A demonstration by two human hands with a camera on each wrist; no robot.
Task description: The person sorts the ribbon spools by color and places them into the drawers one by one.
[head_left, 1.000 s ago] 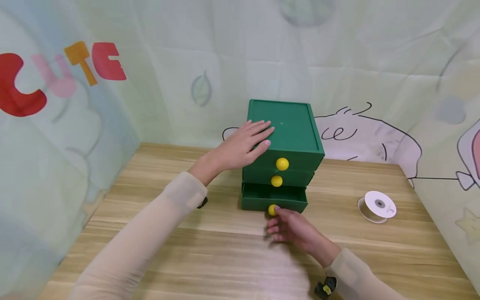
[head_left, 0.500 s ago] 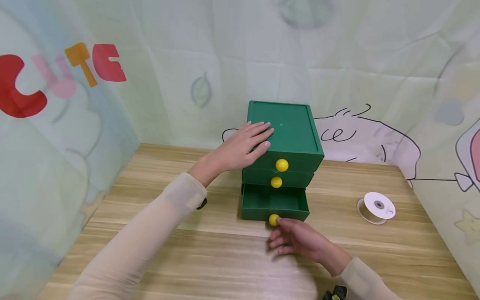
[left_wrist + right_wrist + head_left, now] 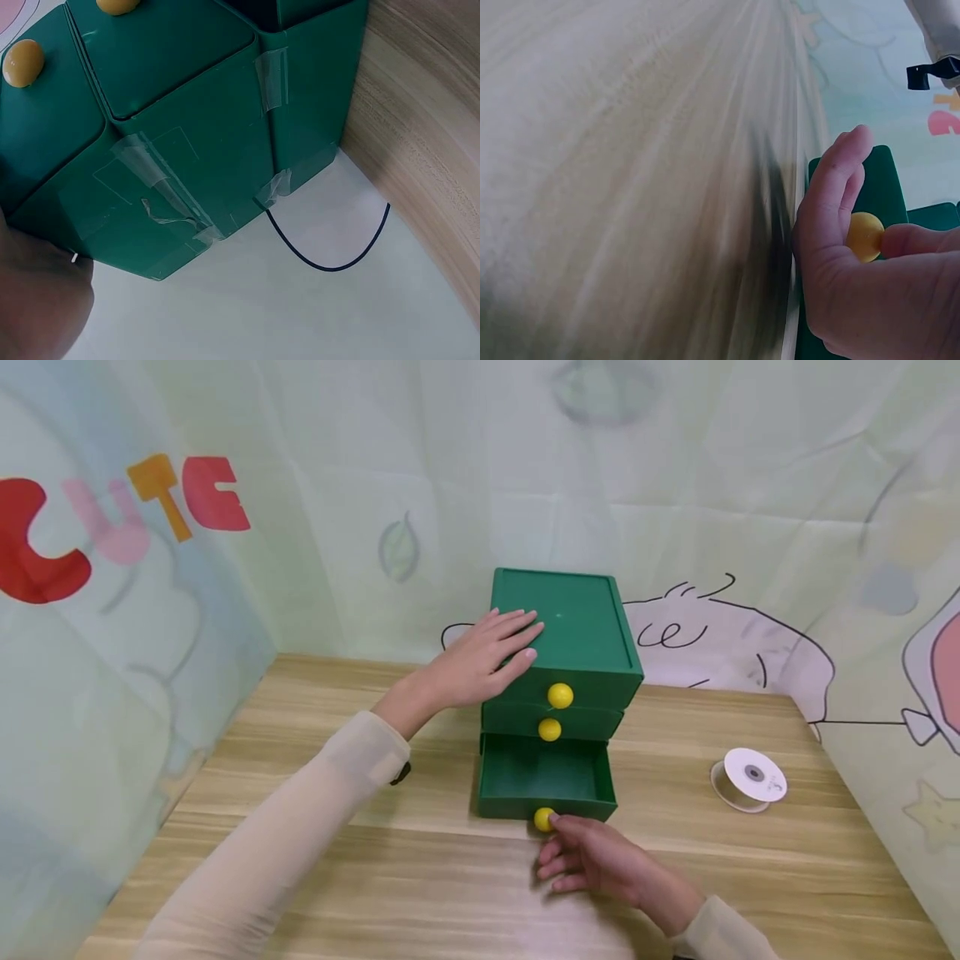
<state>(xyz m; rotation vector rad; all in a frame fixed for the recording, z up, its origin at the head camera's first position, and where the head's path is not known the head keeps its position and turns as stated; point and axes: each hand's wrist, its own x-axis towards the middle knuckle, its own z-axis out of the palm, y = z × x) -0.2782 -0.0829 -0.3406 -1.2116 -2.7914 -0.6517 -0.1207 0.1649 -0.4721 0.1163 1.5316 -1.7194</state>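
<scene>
A green three-drawer unit (image 3: pixel 581 618) stands on the wooden table, with a yellow ball knob on each drawer. Its bottom drawer (image 3: pixel 495 808) is pulled far out, showing the green inside. My right hand (image 3: pixel 611 864) pinches the yellow drawer knob (image 3: pixel 865 237) of that drawer between thumb and finger. My left hand (image 3: pixel 472 664) rests on the left front of the unit's top, fingers spread out straight. In the left wrist view, clear tape (image 3: pixel 154 169) runs along the seams on the unit's side, and only part of the left hand shows.
A white ribbon spool (image 3: pixel 756 774) lies to the right of the unit on the wooden table (image 3: pixel 420 893). Behind the unit and along both sides hangs a printed cloth backdrop (image 3: pixel 337 552) with cartoon drawings and letters.
The bottom drawer has slid further out toward the person, with my right hand at its knob. My left hand has stayed on top of the unit.
</scene>
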